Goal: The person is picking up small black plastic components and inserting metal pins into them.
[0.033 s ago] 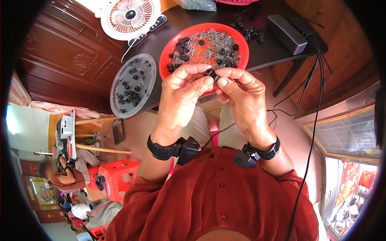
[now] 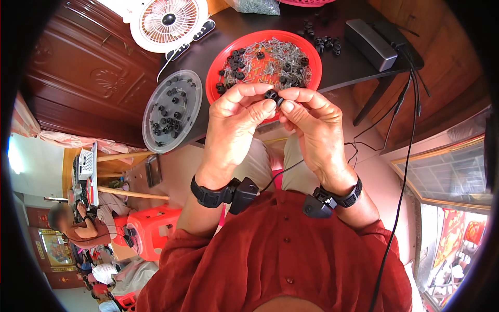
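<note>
1. Small black plastic part (image 2: 272, 95) is sitting at the upper centre of the frame, pinched between both hands just in front of the red tray (image 2: 218, 73).
2. Grey round lid (image 2: 156, 132), at the upper left, is holding more black parts.
3. Left hand (image 2: 234, 125) is closing thumb and fingertips on the part.
4. Right hand (image 2: 317, 130) is gripping its other side, fingers curled.
5. Dark table (image 2: 343, 73) is carrying a grey box (image 2: 370, 43) at the upper right.

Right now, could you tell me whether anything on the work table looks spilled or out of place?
A few small black parts lie loose on the dark table, outside the red tray and the grey dish. Otherwise nothing stands out.
</note>
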Available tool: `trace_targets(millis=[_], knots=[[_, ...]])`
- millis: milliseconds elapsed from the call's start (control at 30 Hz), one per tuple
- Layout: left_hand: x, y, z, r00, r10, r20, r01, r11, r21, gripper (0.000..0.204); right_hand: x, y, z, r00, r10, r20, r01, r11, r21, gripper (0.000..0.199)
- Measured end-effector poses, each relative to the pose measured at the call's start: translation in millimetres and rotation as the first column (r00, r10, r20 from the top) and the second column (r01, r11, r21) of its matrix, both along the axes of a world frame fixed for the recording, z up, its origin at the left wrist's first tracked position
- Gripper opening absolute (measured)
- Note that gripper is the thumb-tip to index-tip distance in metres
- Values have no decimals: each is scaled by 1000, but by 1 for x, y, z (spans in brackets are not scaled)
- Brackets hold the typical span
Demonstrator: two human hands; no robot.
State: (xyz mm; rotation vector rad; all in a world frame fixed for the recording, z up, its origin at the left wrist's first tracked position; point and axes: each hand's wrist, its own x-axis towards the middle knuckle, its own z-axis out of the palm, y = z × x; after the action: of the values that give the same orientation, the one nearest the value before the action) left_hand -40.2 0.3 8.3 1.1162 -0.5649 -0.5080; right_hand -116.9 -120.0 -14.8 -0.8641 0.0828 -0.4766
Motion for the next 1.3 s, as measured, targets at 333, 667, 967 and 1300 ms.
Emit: trace_targets(millis=[333,667,967,1300], knots=[[-2,-3,0,980,85,181,-96,994,51,21,2,6,-2,998,-48,46,47,998,30,13],[1,0,2,945,84,317,-130,983,127,22,4,-5,-8,999,50,16,-51,998,26,12],[11,0,-8,833,89,546,-160,984,83,28,1,-16,-3,981,186,-51,-185,982,30,9],[12,0,-7,741,113,662,-221,972,82,26,0,-18,-4,962,274,-22,-272,960,65,9]])
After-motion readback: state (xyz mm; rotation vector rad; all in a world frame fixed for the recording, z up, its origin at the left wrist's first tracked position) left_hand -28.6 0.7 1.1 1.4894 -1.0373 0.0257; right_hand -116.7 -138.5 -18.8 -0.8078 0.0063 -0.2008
